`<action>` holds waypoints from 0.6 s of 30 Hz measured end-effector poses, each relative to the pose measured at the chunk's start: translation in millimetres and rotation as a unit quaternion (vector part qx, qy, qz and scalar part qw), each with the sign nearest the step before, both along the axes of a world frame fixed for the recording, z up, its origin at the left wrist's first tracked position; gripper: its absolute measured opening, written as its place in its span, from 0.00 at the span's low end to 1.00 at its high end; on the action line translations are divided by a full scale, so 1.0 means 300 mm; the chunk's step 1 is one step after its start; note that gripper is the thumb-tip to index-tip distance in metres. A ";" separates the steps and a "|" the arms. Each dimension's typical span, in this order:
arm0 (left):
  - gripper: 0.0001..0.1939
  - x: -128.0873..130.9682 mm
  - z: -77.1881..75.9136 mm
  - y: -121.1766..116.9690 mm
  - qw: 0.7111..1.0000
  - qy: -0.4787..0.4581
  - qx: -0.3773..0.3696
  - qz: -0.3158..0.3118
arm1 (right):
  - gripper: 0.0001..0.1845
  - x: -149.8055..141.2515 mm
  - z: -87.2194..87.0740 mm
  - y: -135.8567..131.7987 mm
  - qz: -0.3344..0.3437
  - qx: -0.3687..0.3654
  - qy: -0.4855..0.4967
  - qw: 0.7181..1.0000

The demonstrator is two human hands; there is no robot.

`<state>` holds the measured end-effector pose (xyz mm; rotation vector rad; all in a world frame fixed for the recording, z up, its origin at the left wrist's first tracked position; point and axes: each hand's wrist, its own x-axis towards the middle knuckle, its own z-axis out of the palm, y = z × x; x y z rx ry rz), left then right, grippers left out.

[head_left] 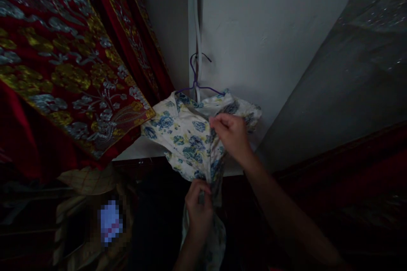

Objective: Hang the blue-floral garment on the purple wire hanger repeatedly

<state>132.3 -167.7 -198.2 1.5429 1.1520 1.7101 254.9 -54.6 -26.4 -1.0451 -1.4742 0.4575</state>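
Note:
A white dress [187, 135] with blue, green and yellow flower print hangs on a thin purple wire hanger [196, 80] against the wall. At its front edge, just under the neckline, my right hand [232, 133] pinches the cloth between thumb and fingers. Lower down the same edge, my left hand [199, 203] grips the fabric with curled fingers. The edge between the hands is drawn fairly straight. Cloth continues below my left hand, partly hidden by that forearm. Whether there are buttons along the edge is too dim to tell.
Red cloth [73, 63] with gold and silver embroidery hangs close on the left, overlapping the dress's sleeve. A white cable [197, 21] runs down the wall [254, 29]. A patterned bag-like item [87, 180] and a blurred bright patch [110, 222] lie lower left. Dark red fabric [343, 169] is at right.

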 end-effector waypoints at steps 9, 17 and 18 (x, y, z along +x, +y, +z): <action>0.11 0.034 0.006 0.029 0.996 0.044 -0.014 -0.070 | 0.17 0.024 0.193 0.128 -0.057 0.130 -0.167 0.976; 0.21 -0.112 0.567 0.369 0.966 0.144 0.206 -0.065 | 0.12 -0.001 0.087 0.001 -0.003 0.112 0.004 0.994; 0.16 -0.124 0.622 0.398 0.953 0.183 0.227 -0.077 | 0.12 -0.005 0.084 -0.008 0.007 0.107 0.019 0.994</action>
